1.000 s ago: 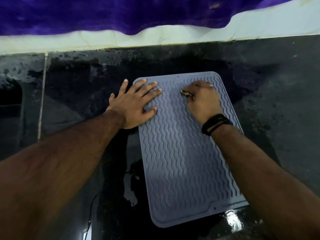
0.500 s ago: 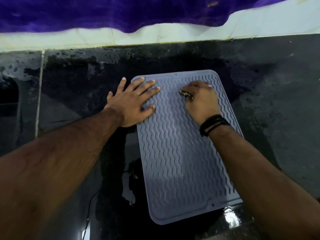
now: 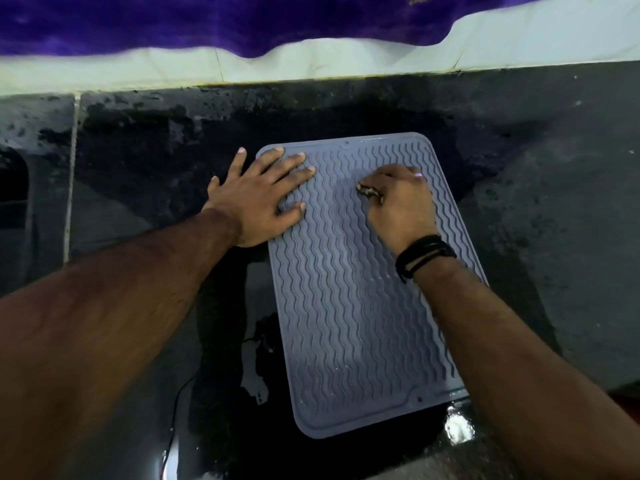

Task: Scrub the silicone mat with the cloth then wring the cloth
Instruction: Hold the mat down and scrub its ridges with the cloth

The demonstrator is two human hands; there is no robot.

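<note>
A grey silicone mat point(image 3: 356, 306) with wavy ridges lies flat on a wet dark counter. My left hand point(image 3: 258, 197) lies flat with spread fingers on the mat's far left corner, partly on the counter. My right hand point(image 3: 398, 199) is curled over a small dark cloth point(image 3: 370, 192) and presses it on the mat's far right part. Only a scrap of the cloth shows by the thumb; the remainder is hidden under my fingers. A black band sits on my right wrist.
The dark counter point(image 3: 554, 202) is wet, with puddles near the mat's near edge. A pale wall strip point(image 3: 311, 60) runs along the back with a purple fabric point(image 3: 242, 19) hanging above it. A dark opening point(image 3: 14, 202) shows at far left.
My right hand with the cloth has shifted slightly on the mat's far part. The left hand stays flat on the corner.
</note>
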